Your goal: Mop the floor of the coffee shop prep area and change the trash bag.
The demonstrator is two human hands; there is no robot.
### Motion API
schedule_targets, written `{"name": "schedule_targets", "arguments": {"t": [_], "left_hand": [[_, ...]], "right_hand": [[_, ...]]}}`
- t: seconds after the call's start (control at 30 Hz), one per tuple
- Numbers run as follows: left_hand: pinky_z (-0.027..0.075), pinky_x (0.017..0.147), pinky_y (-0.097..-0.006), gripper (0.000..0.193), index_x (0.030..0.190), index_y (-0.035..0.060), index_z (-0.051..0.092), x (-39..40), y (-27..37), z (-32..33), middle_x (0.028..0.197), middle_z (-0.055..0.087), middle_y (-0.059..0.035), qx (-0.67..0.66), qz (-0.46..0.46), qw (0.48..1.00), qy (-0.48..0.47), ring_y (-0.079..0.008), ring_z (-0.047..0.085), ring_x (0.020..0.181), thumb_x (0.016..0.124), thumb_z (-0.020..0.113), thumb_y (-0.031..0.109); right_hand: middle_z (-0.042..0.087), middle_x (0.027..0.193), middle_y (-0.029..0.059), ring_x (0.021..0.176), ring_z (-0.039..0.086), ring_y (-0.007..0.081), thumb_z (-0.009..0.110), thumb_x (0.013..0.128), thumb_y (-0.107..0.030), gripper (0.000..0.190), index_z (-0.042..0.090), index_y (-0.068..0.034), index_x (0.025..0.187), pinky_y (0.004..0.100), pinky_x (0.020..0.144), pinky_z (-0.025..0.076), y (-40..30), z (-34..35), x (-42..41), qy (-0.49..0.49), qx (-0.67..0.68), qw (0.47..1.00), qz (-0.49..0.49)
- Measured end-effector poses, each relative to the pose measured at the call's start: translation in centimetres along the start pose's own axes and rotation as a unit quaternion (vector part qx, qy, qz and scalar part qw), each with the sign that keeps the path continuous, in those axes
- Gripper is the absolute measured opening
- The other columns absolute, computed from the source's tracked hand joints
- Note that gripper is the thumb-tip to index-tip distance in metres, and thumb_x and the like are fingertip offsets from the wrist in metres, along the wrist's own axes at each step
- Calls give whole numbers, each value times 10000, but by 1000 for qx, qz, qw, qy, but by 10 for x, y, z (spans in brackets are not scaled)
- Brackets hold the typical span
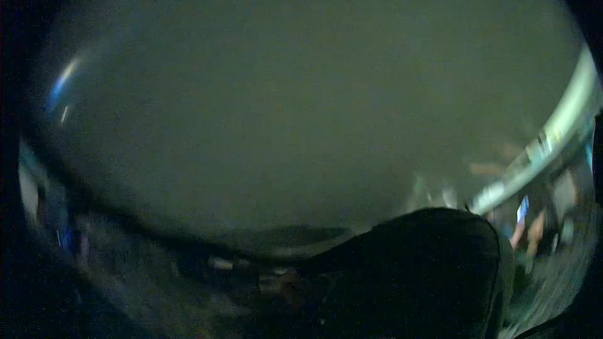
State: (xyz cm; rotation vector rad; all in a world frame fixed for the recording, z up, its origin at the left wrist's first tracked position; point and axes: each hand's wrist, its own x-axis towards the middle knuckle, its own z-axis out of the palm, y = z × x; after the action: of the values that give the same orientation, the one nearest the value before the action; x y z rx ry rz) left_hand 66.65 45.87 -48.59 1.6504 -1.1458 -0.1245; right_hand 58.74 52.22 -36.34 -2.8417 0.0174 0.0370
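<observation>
Neither my left hand nor my right hand can be made out in the head view. A large, plain grey-green surface [292, 103] fills most of the picture, very near and blurred; what it is cannot be told. In front of its lower right edge lies a dark, rounded shape [414, 273], perhaps cloth. The scene is dim, and details about it are hidden.
Along the right runs a bright, pale curved band [565, 113]. Below it, at the right rim, a person's hand [517, 233] appears beside a small lit object [522, 209], perhaps a phone. Small blurred things [221, 263] show at the lower left of centre.
</observation>
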Motion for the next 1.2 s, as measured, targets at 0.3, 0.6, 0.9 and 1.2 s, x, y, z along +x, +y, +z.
{"name": "schedule_targets", "arguments": {"t": [0.3,0.6,0.9,1.2], "left_hand": [[446,925,-395,455,1157,13,593,14,181,204,1127,622,-166,21,124,921,-370,-291,587,1042,934,515,402],[450,922,-393,459,1160,14,592,-89,159,218,1129,624,-165,148,-46,847,-508,-291,592,1041,920,538,402],[454,920,-392,465,1162,14,591,-138,146,196,1130,626,-164,181,-199,797,-541,-291,596,1039,906,562,401],[458,918,-390,472,1164,14,590,-140,143,258,1132,628,-163,154,-284,763,-560,-291,600,1037,893,586,400]], "right_hand": [[489,1386,115,1272,444,304,252,1023,-446,564,450,-58,1381,418,1089,302,77,-34,-308,81,420,903,-42],[570,1247,206,1169,518,351,257,993,-540,674,537,13,1258,401,995,386,103,-22,-524,-40,498,852,159],[597,1173,235,1133,545,375,402,915,-612,708,577,26,1167,438,947,429,131,-13,-613,-20,460,805,374],[638,1082,232,1033,604,377,519,870,-555,630,603,16,1122,442,883,473,182,14,-685,48,363,754,546]]}}
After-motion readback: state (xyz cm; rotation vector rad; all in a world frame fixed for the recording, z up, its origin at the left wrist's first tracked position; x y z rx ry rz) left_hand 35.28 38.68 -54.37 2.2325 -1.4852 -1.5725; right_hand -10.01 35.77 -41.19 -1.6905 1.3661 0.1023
